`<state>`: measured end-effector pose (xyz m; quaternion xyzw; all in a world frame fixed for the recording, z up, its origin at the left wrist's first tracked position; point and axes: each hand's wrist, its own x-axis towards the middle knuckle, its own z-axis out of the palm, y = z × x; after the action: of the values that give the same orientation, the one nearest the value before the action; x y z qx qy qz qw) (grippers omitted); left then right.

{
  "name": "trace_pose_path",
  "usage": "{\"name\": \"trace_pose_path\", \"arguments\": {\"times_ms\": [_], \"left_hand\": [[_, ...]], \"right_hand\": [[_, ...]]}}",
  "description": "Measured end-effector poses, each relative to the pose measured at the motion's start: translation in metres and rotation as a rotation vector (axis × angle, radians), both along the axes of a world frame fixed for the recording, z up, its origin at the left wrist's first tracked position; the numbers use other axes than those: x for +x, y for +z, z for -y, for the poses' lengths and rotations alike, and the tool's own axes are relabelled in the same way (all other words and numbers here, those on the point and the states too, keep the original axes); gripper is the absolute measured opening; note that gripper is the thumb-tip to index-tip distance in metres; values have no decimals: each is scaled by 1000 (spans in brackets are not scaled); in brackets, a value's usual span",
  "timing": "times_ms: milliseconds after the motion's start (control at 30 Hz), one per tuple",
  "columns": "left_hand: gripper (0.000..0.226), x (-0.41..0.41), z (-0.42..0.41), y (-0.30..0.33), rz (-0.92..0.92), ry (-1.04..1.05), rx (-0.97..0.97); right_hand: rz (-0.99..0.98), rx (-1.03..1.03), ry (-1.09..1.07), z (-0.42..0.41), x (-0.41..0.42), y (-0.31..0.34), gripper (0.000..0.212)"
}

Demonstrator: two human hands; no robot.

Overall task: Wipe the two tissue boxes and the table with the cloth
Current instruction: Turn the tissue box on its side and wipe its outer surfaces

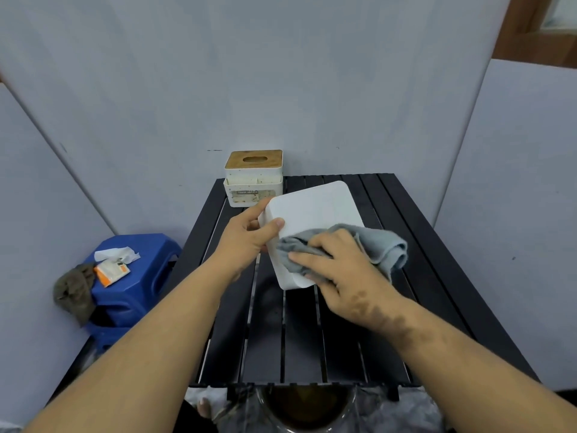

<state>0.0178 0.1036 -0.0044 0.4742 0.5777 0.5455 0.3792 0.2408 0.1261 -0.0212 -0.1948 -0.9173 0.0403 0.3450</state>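
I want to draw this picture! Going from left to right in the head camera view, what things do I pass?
Brown rag → blue stool → left hand → white box → grey cloth, which the right hand presses on that box. The box with the wooden lid sits further back.

Printed in small capitals on a label across the front of the far tissue box (253, 182), the one with the wooden lid: "TISSUE HOLDER", the last letters partly hidden by a fingertip. Smaller lines below too blurred to read. Print on the orange-and-white packet (111, 271) lying on the blue stool (137, 276) also too small to read.
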Motion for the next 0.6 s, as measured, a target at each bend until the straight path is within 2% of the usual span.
{"name": "trace_pose_path", "arguments": {"times_ms": [67, 133, 200, 267, 333, 400, 467, 533, 600], "left_hand": [[50, 0, 0, 0, -8, -6, -7], [52, 1, 1, 1, -9, -1, -13], [52, 2, 2, 1, -9, 13, -17], [52, 3, 2, 0, -12, 23, -20], [49, 3, 1, -1, -20, 25, -26], [45, 3, 1, -1, -20, 26, -25], [42, 3, 2, 0, -19, 22, -29], [40, 3, 3, 1, -4, 16, -36], [40, 3, 4, 2, 3, 12, -37]], "right_hand": [[-2, 32, -95, -14, 15, -1, 37], [-104, -58, -212, -31, 33, -6, 36], [-169, -154, -245, -39, 41, -13, 39], [-154, -117, -262, -28, 32, -15, 39], [-86, -11, -181, -4, 14, -15, 43], [45, 89, -3, 19, 1, -14, 48], [119, 102, 72, 20, 5, -10, 46], [47, 7, -2, 2, 20, -13, 45], [-109, -106, -162, -25, 43, -19, 40]]}}
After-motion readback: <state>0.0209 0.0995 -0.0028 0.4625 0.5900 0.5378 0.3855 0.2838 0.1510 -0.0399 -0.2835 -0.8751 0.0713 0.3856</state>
